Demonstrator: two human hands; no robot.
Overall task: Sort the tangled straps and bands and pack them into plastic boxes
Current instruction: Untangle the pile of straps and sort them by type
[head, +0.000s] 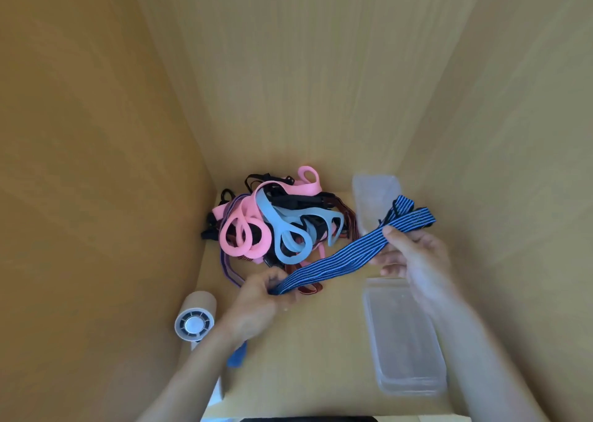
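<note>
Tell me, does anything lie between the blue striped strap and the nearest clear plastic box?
Nothing visible does. The left hand and the right hand hold the blue striped strap, and the near clear plastic box lies close beside the right hand. Whether a lid covers it cannot be told.
</note>
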